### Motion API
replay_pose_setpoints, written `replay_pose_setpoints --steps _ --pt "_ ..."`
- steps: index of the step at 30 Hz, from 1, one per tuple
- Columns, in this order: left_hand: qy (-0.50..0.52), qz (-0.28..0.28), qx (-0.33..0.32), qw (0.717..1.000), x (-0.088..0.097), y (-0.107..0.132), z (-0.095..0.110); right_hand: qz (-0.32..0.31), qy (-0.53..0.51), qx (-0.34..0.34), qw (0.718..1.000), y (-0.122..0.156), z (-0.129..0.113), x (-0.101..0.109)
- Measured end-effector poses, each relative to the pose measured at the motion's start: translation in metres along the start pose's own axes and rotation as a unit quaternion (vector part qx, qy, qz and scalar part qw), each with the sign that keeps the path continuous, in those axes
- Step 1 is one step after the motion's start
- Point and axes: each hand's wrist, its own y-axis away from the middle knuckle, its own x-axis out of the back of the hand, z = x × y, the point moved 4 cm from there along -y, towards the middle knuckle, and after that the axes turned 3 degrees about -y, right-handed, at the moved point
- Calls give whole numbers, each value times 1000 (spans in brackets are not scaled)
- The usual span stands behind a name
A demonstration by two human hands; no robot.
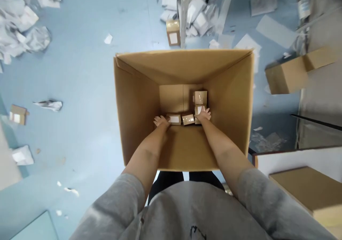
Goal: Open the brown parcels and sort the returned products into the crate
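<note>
- And there it was: the left hand was right down at the bottom of the big corrugated carton, fingers spread and relaxed; it lay open against the end of a small kraft box with a white label, no clench at all;
- the right hand was draped over a second labelled kraft box, fingers fanned across it; whether it was truly gripping, I couldn't tell from this view;
- between the hands sat a taped kraft box, lying flat with a glossy strip across it; another kraft box stood just beyond the right hand;
- the little boxes were bunched toward the far wall, which seemed to keep them from sliding about; both arms came in over the near rim, so the hands worked from above;
- the big carton was plain brown board with smooth, straight walls; the small boxes were crisp, square-edged blocks;
- all around, the blue floor was strewn with crumpled white mailers; a labelled carton stood by a metal upright; a flapped cardboard box lay off to the right; grey sweatshirt sleeves filled the foreground.
</note>
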Motion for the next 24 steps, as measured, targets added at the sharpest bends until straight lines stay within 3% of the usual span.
replay_pose_setpoints --steps 4,8,12,16,20,24 --pt "-20 -56 27 998 -63 -58 -10 -2 43 -44 998 -64 20 -55" --pt "6 -46 98 994 -95 -91 -29 -1 82 -47 996 -104 35 -92" --pt "11 -38 161 986 -114 -104 -62 -2 167 -83 983 -119 40 -125" --pt "-11 2 127 992 -129 -124 -88 30 221 -91 971 -130 35 -154" --pt "-31 -17 92 995 -144 -151 -97 78 206 -59 974 -136 23 -172" --pt "-14 -25 85 996 -141 -164 -97 104 153 11 983 -118 -8 -182"
